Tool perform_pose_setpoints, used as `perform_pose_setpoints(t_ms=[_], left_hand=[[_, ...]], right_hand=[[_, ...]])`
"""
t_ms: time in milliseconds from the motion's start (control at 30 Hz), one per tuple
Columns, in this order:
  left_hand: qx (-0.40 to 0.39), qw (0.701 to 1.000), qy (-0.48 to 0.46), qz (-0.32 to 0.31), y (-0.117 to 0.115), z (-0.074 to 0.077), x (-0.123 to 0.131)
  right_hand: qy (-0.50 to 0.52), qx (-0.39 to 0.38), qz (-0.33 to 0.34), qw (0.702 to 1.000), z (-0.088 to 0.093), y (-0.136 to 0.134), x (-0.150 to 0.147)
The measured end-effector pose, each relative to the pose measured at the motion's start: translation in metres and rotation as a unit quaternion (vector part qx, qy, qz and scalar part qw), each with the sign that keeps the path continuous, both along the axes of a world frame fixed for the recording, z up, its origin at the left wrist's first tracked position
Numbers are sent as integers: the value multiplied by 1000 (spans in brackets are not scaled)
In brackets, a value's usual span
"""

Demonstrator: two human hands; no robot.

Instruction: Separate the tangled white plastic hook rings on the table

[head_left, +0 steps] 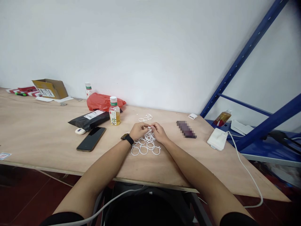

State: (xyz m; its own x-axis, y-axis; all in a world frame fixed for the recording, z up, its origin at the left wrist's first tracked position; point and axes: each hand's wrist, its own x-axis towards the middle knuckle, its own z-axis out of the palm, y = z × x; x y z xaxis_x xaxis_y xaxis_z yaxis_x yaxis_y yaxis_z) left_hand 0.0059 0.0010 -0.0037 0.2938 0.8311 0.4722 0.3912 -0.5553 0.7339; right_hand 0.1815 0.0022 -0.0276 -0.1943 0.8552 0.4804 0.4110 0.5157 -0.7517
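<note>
A loose pile of white plastic rings point(145, 147) with small clips lies on the plywood tabletop point(47, 131), in front of me. Several more are linked in a short chain point(145, 118) farther back. My left hand point(138, 131), with a black wristwatch point(127, 138) on its wrist, and my right hand point(159, 132) meet above the pile. Their fingertips pinch together at a white ring point(149, 128), which is partly hidden by my fingers.
On the left are a black smartphone point(91, 139), a juice bottle point(114, 111), a black parcel point(89, 121), a red plastic bag point(103, 102) and a cardboard box point(50, 88). On the right are a pixelated object point(186, 129), a white corded charger point(217, 139) and a blue metal shelf frame point(244, 59).
</note>
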Motion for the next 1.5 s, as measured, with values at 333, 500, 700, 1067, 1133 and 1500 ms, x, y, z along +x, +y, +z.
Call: perform_pose_setpoints(t_ms=[333, 500, 700, 1067, 1133, 1500], left_hand=[[-10, 999, -25, 20, 4, -5, 1], [-29, 997, -47, 54, 10, -7, 1], [-54, 993, -43, 92, 17, -8, -3], [-22, 981, 174, 87, 10, -6, -3], [-7, 983, 169, 75, 10, -7, -4], [63, 990, 104, 67, 14, -11, -5]], right_hand=[[-19, 15, 4, 1000, 0, 0, -3], [-69, 65, -1, 995, 3, -4, -9], [-79, 95, -12, 992, 8, 15, -11], [-399, -45, -40, 915, 6, 93, -18], [-390, -48, -38, 919, 7, 95, -20], [-285, -32, -5, 958, 2, 42, 18]])
